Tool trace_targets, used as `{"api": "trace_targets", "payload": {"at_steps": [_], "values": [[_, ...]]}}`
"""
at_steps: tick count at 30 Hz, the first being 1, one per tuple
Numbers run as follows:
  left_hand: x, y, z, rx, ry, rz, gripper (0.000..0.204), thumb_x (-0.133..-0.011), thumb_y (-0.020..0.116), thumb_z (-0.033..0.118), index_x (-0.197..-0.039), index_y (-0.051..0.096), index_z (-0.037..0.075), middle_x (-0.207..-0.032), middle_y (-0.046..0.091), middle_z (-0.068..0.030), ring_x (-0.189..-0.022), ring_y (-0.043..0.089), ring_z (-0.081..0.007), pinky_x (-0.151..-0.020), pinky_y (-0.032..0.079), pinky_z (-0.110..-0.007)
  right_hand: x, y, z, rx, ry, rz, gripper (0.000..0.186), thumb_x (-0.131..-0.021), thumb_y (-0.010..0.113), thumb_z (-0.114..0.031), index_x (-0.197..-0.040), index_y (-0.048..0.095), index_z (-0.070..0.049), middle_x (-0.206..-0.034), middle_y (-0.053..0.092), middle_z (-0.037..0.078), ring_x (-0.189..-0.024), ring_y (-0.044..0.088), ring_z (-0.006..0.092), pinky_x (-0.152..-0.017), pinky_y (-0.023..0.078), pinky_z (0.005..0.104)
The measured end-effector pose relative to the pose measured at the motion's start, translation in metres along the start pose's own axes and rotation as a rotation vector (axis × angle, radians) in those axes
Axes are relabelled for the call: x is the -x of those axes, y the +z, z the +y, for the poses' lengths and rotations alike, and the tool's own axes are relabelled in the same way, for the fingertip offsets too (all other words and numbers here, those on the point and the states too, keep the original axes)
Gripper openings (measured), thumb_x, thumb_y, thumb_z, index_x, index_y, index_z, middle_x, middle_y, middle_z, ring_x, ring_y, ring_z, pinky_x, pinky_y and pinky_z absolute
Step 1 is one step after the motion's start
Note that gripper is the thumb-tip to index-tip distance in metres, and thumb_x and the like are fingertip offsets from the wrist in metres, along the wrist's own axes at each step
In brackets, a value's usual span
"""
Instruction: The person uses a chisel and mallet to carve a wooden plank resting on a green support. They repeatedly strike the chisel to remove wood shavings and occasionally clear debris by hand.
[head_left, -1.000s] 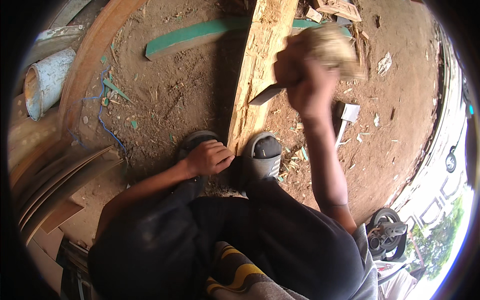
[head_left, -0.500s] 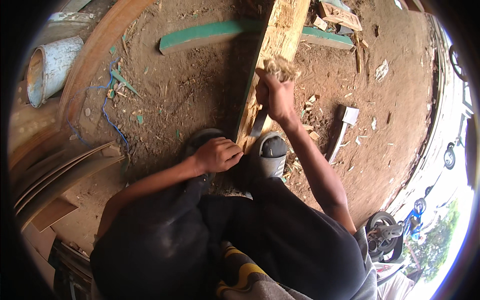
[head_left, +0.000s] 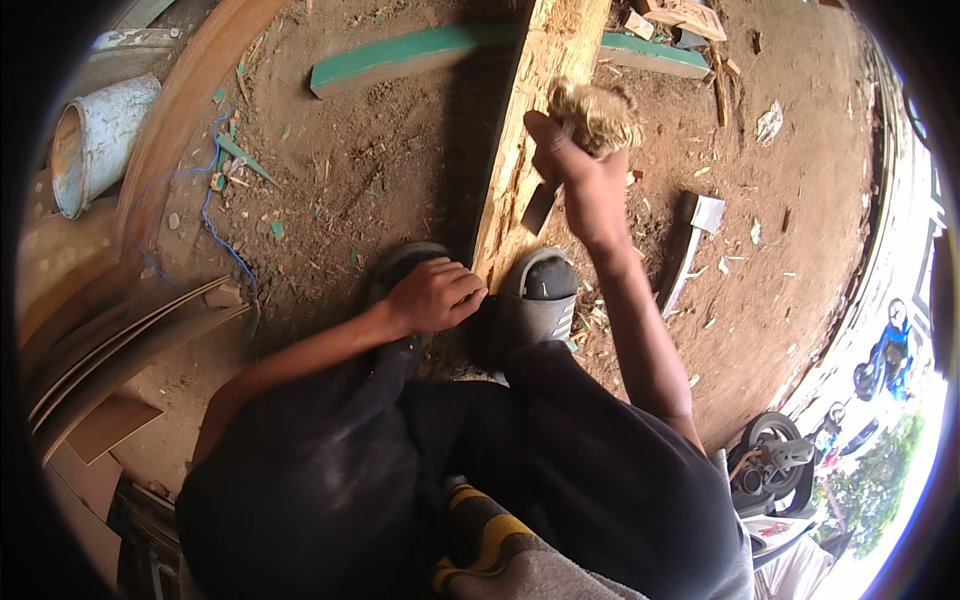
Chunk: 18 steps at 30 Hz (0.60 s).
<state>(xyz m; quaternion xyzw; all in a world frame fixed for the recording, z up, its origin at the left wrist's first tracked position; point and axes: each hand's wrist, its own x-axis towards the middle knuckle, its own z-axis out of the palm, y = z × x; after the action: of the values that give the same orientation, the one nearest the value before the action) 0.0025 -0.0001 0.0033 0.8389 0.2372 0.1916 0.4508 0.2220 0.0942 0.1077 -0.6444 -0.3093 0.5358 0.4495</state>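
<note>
Timber plank [head_left: 545, 110], one; pale face rough-hewn; laid across a green-faced curved board [head_left: 400, 62], near end just beside the right sandal [head_left: 546, 312]. Bladed tool [head_left: 600, 118], pale and rough-headed; gripped in the closed right hand [head_left: 590, 190], its dark blade [head_left: 538, 212] over the plank's right edge, contact not discernible. Left hand [head_left: 437, 296], curled by the near end; whether anything is grasped cannot be told. Step, as judged: hewing. Next stroke: steady aim called for, sandal to be avoided. Hatchet [head_left: 694, 238]: laid farther right.

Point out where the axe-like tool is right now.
In the head view, the axe-like tool lies on the dirt, right of the person's right hand and the wooden beam.
</note>
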Motion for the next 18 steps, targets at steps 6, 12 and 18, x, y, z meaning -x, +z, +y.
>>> {"api": "trace_targets", "payload": {"at_steps": [6, 12, 18], "values": [[-0.001, 0.000, 0.001, 0.013, -0.017, 0.004, 0.007, -0.087, 0.070, 0.010, -0.084, 0.067, 0.005, -0.076, 0.066, -0.0082, -0.071, 0.066, -0.0264, -0.068, 0.052, -0.039, -0.017, -0.055, 0.016, -0.321, 0.033, -0.345, 0.082, -0.088, 0.070, -0.054, -0.142, 0.049, 0.004, -0.112, 0.065, 0.007, -0.103, 0.060, 0.0195, -0.094, 0.049, 0.0380], [-0.002, -0.002, 0.001, 0.018, -0.013, 0.010, 0.006, -0.086, 0.071, 0.010, -0.084, 0.067, 0.005, -0.074, 0.066, -0.0083, -0.070, 0.066, -0.0265, -0.068, 0.051, -0.039, -0.022, -0.053, 0.012, -0.617, 0.095, -0.312, 0.089, -0.090, 0.055, -0.066, -0.141, 0.048, 0.008, -0.117, 0.065, 0.016, -0.105, 0.064, 0.0273, -0.092, 0.053, 0.0449], [-0.003, -0.001, 0.001, 0.039, -0.017, 0.010, 0.007, -0.086, 0.070, 0.010, -0.084, 0.066, 0.005, -0.074, 0.065, -0.0089, -0.070, 0.065, -0.0276, -0.067, 0.051, -0.040, -0.012, -0.046, 0.016, -0.525, -0.080, -0.383, 0.069, -0.095, 0.039, -0.057, -0.107, 0.068, 0.004, -0.092, 0.069, 0.017, -0.079, 0.063, 0.0263, -0.075, 0.051, 0.0410]]}}
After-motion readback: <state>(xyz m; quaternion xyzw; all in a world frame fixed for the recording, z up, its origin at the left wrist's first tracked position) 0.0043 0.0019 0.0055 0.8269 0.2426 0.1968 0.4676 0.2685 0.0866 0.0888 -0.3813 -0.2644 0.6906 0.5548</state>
